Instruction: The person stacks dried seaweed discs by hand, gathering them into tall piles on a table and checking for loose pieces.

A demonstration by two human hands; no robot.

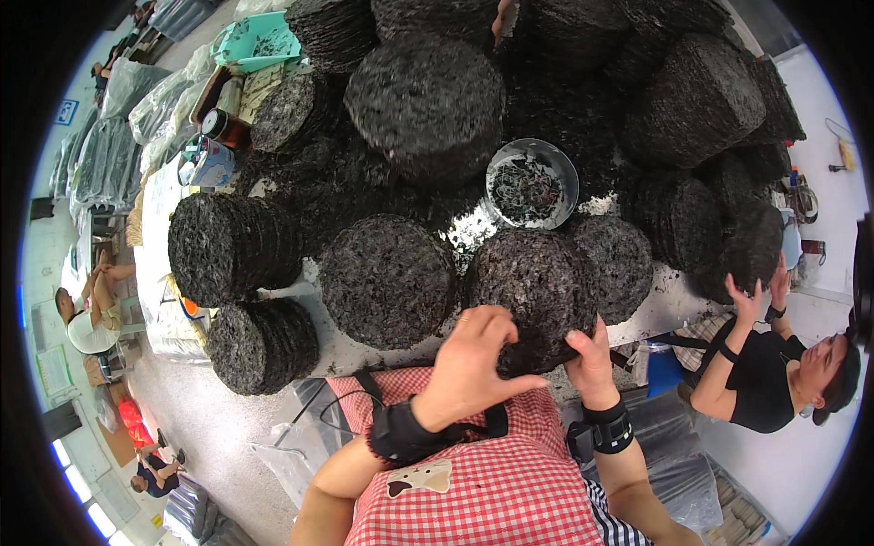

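Observation:
A round dark disc of dried seaweed (533, 282) stands tilted up at the table's front edge, right before me. My right hand (593, 364) grips its lower right edge, thumb on the near face and the other fingers hidden behind. At its lower left is my left hand (473, 359), thumb stretched to the right and fingers bent but apart, nothing seen between them. Whether the left fingertips touch the disc I cannot tell. Another seaweed disc (389, 280) lies just left, and a further disc (619, 266) sits partly behind on the right.
A round metal pan (557, 214) with seaweed scraps stands beyond the discs. Stacks of seaweed rounds (223, 250) line the left, with a large stack (423, 100) at the back. On the right, a co-worker (774, 373) handles a disc. A turquoise basket (246, 50) is far left.

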